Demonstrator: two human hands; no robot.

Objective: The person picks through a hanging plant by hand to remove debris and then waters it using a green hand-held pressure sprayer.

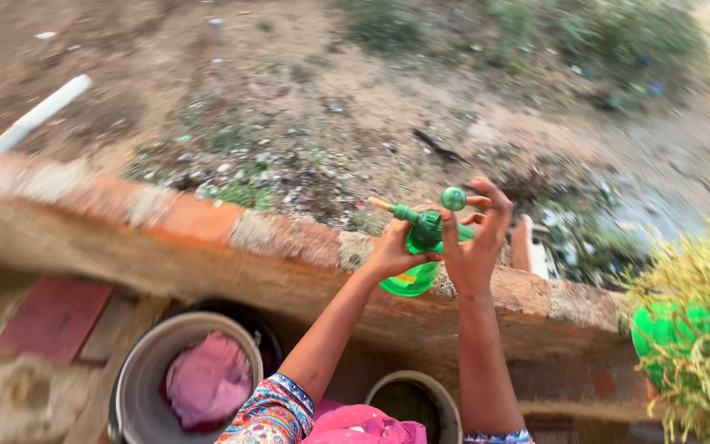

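A green pump spray bottle (pixel 414 278) rests on top of a low brick wall (pixel 207 226). My left hand (pixel 392 249) is wrapped round its neck just under the green spray head, whose brass nozzle points left. My right hand (pixel 477 238) is raised beside the head, fingers spread, with a fingertip touching the round green pump knob (pixel 453 198) at the top. Both forearms reach up from the bottom of the view, with patterned sleeves showing.
Below the wall stand a metal basin (pixel 137 378) holding pink cloth and a second pot (pixel 445 399). A green pot (pixel 659 337) with a stringy yellow-green plant sits at the right. Beyond the wall lies littered dirt ground with a white pipe (pixel 39 113).
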